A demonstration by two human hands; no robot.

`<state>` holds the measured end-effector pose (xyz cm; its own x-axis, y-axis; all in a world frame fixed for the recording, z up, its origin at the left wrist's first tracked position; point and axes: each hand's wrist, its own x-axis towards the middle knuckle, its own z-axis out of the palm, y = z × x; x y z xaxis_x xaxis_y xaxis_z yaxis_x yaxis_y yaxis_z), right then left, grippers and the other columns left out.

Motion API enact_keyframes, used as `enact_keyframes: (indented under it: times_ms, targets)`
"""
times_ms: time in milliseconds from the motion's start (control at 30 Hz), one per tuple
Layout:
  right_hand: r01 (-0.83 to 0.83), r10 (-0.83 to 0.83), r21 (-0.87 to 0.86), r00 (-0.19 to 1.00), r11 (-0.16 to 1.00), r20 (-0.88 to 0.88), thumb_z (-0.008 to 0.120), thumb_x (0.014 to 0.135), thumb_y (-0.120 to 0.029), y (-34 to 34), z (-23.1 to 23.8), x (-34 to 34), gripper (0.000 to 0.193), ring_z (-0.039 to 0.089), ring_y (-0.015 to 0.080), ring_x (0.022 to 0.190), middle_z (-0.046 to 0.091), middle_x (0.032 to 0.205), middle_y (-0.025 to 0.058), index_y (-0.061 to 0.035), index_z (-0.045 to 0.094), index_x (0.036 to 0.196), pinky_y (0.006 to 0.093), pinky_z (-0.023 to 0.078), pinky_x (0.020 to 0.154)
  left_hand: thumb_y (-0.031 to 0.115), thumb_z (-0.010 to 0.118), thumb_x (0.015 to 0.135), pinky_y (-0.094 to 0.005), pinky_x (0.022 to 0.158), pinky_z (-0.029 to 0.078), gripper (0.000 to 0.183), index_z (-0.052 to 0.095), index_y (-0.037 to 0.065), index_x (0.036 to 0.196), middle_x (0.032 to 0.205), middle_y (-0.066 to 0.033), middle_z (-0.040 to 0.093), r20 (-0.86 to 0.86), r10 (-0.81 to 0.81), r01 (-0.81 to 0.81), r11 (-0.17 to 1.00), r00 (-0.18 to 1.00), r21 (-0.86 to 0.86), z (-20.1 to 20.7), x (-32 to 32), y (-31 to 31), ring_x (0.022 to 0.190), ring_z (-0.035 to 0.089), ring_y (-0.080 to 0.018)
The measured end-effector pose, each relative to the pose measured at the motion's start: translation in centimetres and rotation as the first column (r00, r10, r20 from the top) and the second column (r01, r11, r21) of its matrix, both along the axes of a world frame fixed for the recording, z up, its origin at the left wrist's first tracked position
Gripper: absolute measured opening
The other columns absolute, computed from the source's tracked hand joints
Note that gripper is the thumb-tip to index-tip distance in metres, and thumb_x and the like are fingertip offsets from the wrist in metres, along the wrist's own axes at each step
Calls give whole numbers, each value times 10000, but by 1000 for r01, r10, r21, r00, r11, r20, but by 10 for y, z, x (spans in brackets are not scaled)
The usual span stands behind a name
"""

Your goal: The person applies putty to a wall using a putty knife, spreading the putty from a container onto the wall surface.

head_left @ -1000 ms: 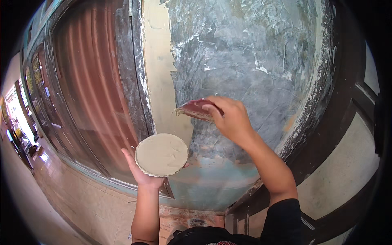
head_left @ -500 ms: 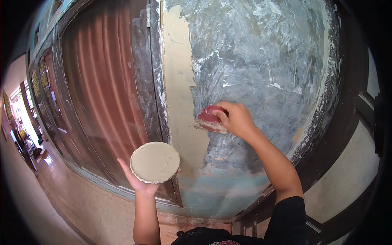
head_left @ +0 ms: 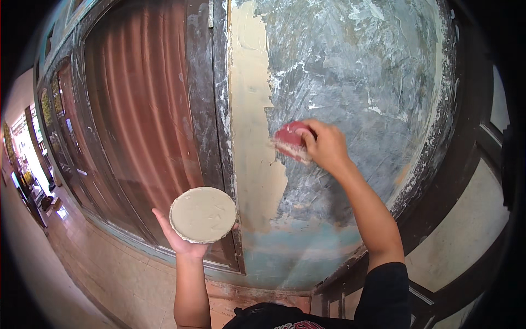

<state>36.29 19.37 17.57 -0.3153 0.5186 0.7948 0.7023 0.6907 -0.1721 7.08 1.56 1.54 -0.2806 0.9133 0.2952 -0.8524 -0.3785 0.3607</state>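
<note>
My left hand (head_left: 185,244) holds up a round, flat putty board (head_left: 203,214) from beneath. Beige putty covers its top, with a few marks in the surface; most of the fingers are hidden under it, and the thumb sticks out at the left. My right hand (head_left: 327,143) is closed round a red putty spreader (head_left: 289,135), slightly blurred, its lower edge caked with putty. The spreader is at the ragged right edge of a beige putty strip (head_left: 251,126) on the wall. Whether its blade touches the wall I cannot tell.
The grey, white-smeared wall (head_left: 350,93) fills the right side, turning bluish green (head_left: 307,249) low down. Left of the strip stands a dark door frame (head_left: 205,93), with a reddish curtain (head_left: 137,98) behind glass. Dark wooden panelling (head_left: 466,219) borders the right. Tiled floor (head_left: 120,274) lies below left.
My right hand and the spreader have moved up and slightly right. The beige strip reaches farther right near its lower part. The putty on the board shows new marks. The view has shifted slightly.
</note>
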Motion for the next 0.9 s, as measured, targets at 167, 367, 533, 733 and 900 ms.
enact_keyframes:
  times_ms: [167,367,533,733,900]
  targets:
    - [-65,60,116,997,991,53,704,934,-234,2,-21,3,133,650,312,865,713,868,70,-133,738,1014,448,463,755,891,318,896,-802,975,444,1027,512,39,1437,1481,-204,514,-1,-25,25,1000,1000,7,1,1,-9,1293,537,-476]
    - [-37,15,340,998,940,69,727,918,-217,9,-13,4,116,550,231,845,663,801,21,-130,740,994,402,344,824,946,300,838,-897,901,381,1093,453,92,1504,1534,-261,431,21,-45,45,999,999,-19,1,1,-11,1320,469,-579]
    - [-48,29,291,997,955,69,722,916,-203,4,-30,8,114,519,235,901,649,812,24,-129,734,1001,432,291,865,948,294,838,-893,901,386,1090,458,100,1502,1537,-257,431,11,-26,26,1000,1000,4,-1,-2,-9,1318,472,-578]
    - [12,-14,321,1000,947,3,709,939,-198,11,-20,8,139,489,240,930,617,901,47,-119,718,1052,414,273,890,942,289,845,-893,892,392,1087,462,91,1498,1530,-255,442,11,-51,51,999,999,4,2,3,-7,1308,483,-576]
    - [-86,60,295,994,952,94,725,911,-194,10,-41,0,133,489,242,926,607,890,40,-131,710,1027,424,274,884,896,317,891,-845,935,430,1024,492,59,1455,1501,-209,484,18,49,-49,999,999,-15,-15,-8,0,1308,514,-500]
